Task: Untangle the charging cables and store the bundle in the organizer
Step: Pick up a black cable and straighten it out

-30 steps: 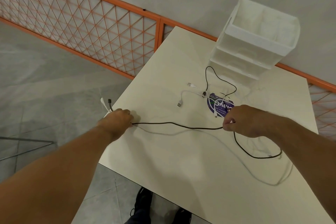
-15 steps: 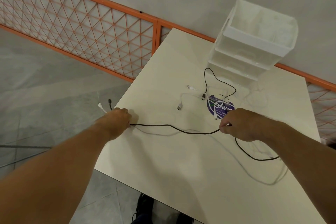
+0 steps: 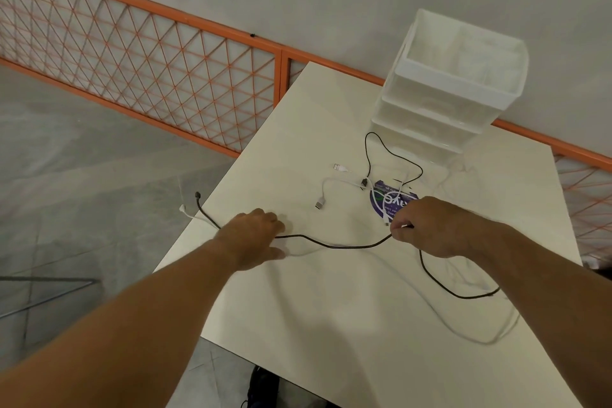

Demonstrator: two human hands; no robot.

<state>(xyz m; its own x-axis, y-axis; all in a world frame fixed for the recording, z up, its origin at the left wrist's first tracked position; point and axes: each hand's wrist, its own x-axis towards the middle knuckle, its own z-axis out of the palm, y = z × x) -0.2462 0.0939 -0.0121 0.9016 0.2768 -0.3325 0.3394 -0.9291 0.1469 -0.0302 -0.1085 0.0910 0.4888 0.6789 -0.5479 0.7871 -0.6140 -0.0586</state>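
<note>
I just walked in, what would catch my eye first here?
Two hands hold a black cable between them over the cream table: the left hand near its left edge, the right hand beside a purple sticker. Behind, a white stacked organizer stands at the far edge.

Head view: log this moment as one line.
left hand holds black cable | right hand pinches it | white cable on table | organizer untouched

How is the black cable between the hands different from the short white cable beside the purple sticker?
The black cable is dark and passes through the left hand and right hand; the white cable is pale, held by neither. The black cable's end hangs past the table edge; the white cable's plug rests on the table. Both lie slack, in curves.
</note>
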